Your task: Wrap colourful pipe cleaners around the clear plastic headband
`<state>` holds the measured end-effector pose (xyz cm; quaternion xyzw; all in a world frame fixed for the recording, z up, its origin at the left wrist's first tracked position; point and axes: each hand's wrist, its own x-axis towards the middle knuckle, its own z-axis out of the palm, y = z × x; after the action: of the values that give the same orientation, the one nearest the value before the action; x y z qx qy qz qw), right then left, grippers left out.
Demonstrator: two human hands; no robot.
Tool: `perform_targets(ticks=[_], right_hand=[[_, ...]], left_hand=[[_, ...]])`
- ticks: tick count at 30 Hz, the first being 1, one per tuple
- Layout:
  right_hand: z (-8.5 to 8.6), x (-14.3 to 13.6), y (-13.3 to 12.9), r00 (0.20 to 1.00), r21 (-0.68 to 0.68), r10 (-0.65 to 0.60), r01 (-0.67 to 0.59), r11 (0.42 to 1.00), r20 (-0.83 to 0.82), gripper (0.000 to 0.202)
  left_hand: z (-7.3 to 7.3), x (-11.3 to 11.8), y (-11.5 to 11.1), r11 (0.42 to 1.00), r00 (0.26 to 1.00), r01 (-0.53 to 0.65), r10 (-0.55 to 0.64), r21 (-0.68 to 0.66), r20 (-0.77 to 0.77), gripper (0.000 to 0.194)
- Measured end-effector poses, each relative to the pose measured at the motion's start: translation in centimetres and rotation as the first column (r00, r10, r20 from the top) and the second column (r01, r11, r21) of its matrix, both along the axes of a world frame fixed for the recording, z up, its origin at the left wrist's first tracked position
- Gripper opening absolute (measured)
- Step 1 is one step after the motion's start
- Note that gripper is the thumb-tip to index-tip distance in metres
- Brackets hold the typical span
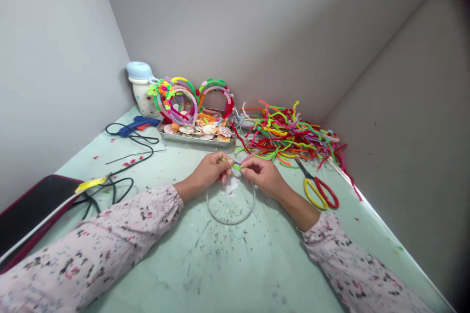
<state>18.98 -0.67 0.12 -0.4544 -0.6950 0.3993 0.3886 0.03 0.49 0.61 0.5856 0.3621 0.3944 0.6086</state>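
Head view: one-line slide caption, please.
Left hand and right hand hold a green fuzzy stem at the far side of a pale ring, scissors and shell tray nearby.

Grey hoop (230, 223) lies on pale green table (235, 274); left hand (212, 170) and right hand (266, 175) pinch green fuzzy stem (237, 166) at hoop's far edge; metal shell tray (198, 140) beyond hoop; colourful stem pile (290, 132) beyond hoop, rightward; scissors (313, 178) right of hoop

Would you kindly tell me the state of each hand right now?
Left hand: closed, pinching the green strand by the ring.
Right hand: closed, pinching that strand too.
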Motion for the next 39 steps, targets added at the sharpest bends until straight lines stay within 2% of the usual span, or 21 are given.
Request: perform_targets(ticks=[19,26,33,39], right_hand=[[-0.7,0.1,0.2,0.999,0.050,-0.004,0.001,0.999,0.044,0.012],[-0.8,0.2,0.2,0.993,0.150,-0.028,0.011,0.989,0.111,0.010],[0.3,0.0,-0.2,0.973,0.325,-0.055,-0.022,0.945,0.224,0.007],[0.1,-0.2,-0.2,0.966,0.359,-0.083,-0.011,0.933,0.246,0.005]], left_hand=[[0.0,0.0,0.1,1.000,1.000,0.010,-0.010,0.020,-0.010,0.022],[0.1,0.0,0.0,1.000,1.000,0.015,-0.015,0.009,-0.018,0.024],[0.0,0.0,0.0,1.000,1.000,0.019,-0.019,0.020,-0.008,0.024],[0.0,0.0,0.0,1.000,1.000,0.003,-0.003,0.007,-0.007,0.022]])
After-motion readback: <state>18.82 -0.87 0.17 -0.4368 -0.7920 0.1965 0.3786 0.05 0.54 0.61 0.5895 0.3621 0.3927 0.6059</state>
